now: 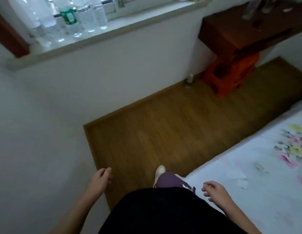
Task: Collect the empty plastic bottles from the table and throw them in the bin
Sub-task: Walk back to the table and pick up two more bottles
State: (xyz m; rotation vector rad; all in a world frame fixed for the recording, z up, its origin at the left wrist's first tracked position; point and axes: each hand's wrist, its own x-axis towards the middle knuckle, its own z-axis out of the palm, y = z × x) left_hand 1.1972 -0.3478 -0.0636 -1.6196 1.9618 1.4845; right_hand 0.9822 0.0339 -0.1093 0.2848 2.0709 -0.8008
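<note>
Nothing's being carried yet: both hands, left (100,180) and right (214,191), are hanging loosely open and empty. The bottles (71,22) are sitting uncollected at upper left; no bin's being shown.

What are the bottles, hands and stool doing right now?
plastic bottles: upright, clustered on the window sill
left hand: open, empty
right hand: open, empty
red stool: standing under the wooden table
</note>
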